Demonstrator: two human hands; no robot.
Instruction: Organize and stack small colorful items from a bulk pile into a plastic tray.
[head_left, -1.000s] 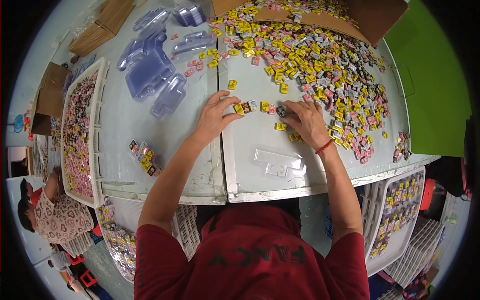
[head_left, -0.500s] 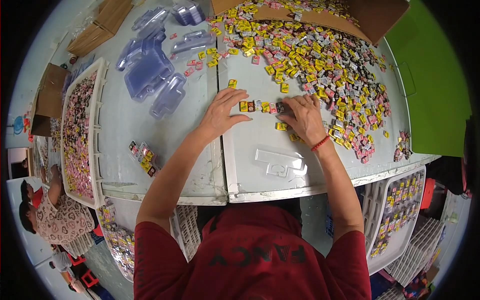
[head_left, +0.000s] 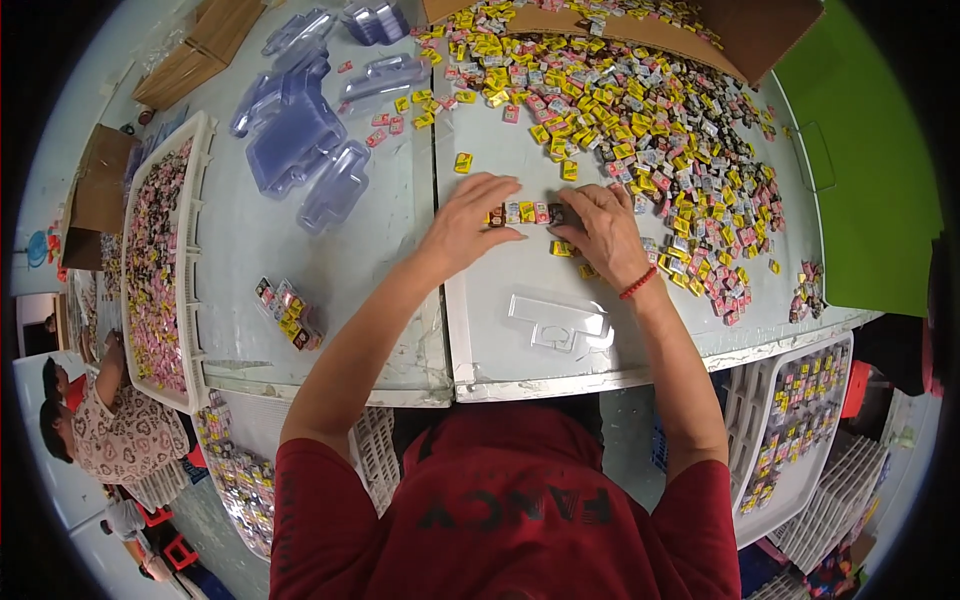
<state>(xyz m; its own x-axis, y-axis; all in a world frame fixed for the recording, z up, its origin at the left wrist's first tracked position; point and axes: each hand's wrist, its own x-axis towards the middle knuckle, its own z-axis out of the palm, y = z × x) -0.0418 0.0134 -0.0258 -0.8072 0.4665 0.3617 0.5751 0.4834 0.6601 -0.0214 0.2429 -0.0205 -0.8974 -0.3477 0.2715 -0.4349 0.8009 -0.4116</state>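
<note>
Head view: bench (head_left: 330, 250) of pale grey panels fills the middle, with a seam running from the far edge to the near edge.
Left hand (head_left: 462, 222): palm down on the bench just right of the seam, fingers spread and bent, fingertips touching the left end of a short row of small packets (head_left: 522, 212); it grips nothing.
Right hand (head_left: 603, 228): palm down, fingers pressed against the right end of the same row, a red bead bracelet (head_left: 637, 284) on the wrist; whether a packet is pinched under it cannot be told.
Row of small packets: lies between the two hands, near the middle of the bench, well back from the near edge.
Loose packets (head_left: 640, 110): yellow, pink and dark pieces heaped over the far right part of the bench, reaching the right hand.
Clear plastic tray (head_left: 558, 322): empty, flat on the bench between the hands and the near edge.
Blue-tinted clear trays (head_left: 300, 140): piled toward the far left corner.
Filled tray (head_left: 285, 312): small, near the near edge, left of the seam.
White crate (head_left: 160, 250): along the left edge, full of packets.
Cardboard box (head_left: 760, 30): open, at the far right corner.
</note>
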